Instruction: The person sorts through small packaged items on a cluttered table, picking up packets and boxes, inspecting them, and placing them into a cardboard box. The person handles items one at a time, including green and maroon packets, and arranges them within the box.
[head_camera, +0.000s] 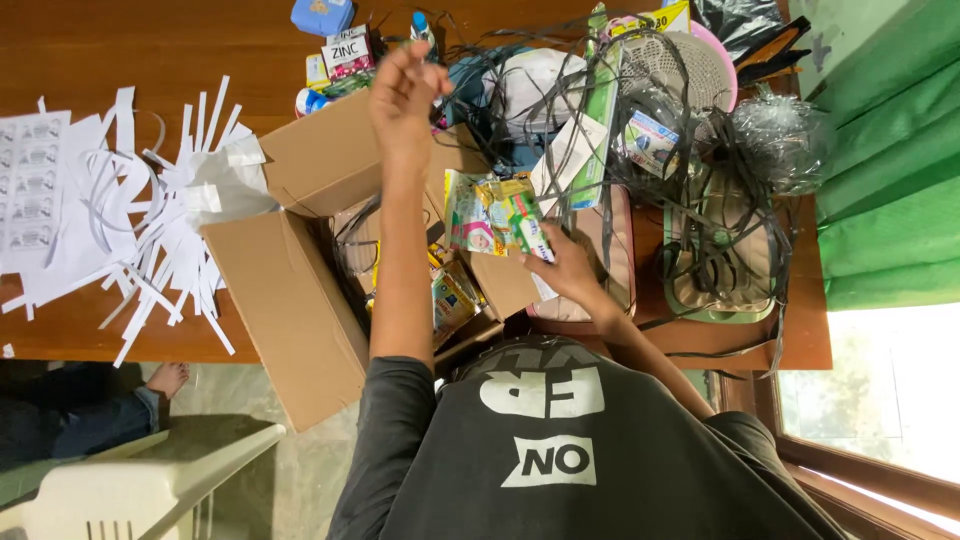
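Left hand (405, 85) raised at 12 o'clock, pinching black strap (600, 110); right hand (565, 270) gripping sachets (495, 212) above box (300, 300). Risk: tangled strap dragging clutter off surface (120, 50), sachets slipping.

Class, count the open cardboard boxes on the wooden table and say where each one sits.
1. The open cardboard box sits at the table's near edge, flaps spread, beside the white paper strips. The arms and clutter may hide others.
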